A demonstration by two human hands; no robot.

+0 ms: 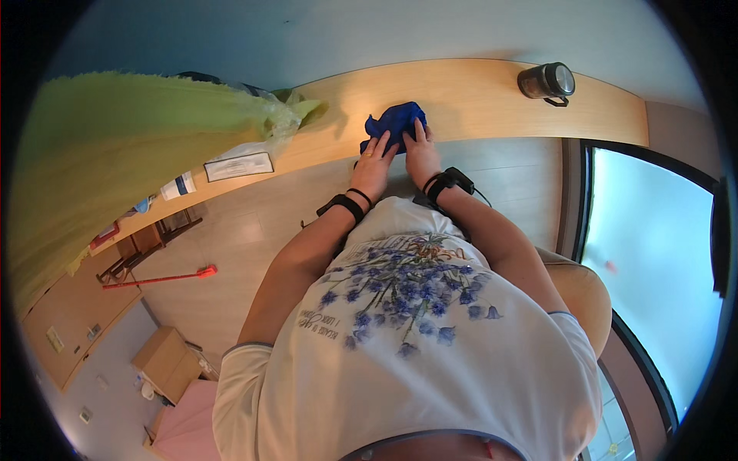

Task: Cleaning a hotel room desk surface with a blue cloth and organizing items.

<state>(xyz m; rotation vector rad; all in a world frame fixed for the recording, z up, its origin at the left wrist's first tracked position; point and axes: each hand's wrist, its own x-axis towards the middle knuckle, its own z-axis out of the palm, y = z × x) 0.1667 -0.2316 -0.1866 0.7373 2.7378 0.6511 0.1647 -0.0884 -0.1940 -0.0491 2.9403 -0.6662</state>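
A crumpled dark blue cloth or thin bag (398,120) lies bunched at the front edge of a long light-wood desktop (461,98). My left hand (373,166) rests on its near left side, fingers stretched over the fabric and a ring on one finger. Against the right side of the bundle is my right hand (422,154), with its fingers spread upward across the blue folds. Both hands touch the fabric, but whether the fingers pinch it is hidden. Black bands circle both wrists, and a small black device sits on the right one.
A dark lidded mug (545,80) stands at the right on the desktop. Yellow-green sheer fabric (144,127) and clear plastic (282,124) cover its left part, near a framed paper (239,167). A red-handled broom (161,280) and tan chair (576,294) are nearby.
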